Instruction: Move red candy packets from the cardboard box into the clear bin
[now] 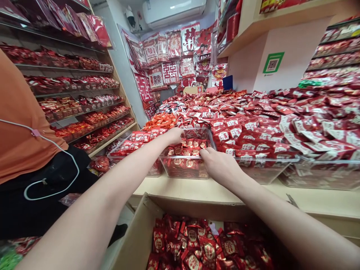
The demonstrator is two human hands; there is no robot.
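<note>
A clear plastic bin (184, 170) on the counter holds rows of small red wrapped candies (189, 153) with gold print. My left hand (174, 136) reaches over the bin's left side, its fingers curled down; what they grip is hidden. At the front right corner of the bin, my right hand (218, 162) has its fingers closed at a red wrapped candy in the row. Below the counter, in front of me, an open cardboard box (132, 232) contains many loose candies (194, 236) in the same red and gold wrapping.
More clear bins of red packets (253, 146) line the counter (180, 186) to the right, with another bin (132, 150) on the left. Stocked shelves (75, 71) stand at left. A person in an orange top (25, 123) stands close on my left, a white cable hanging there.
</note>
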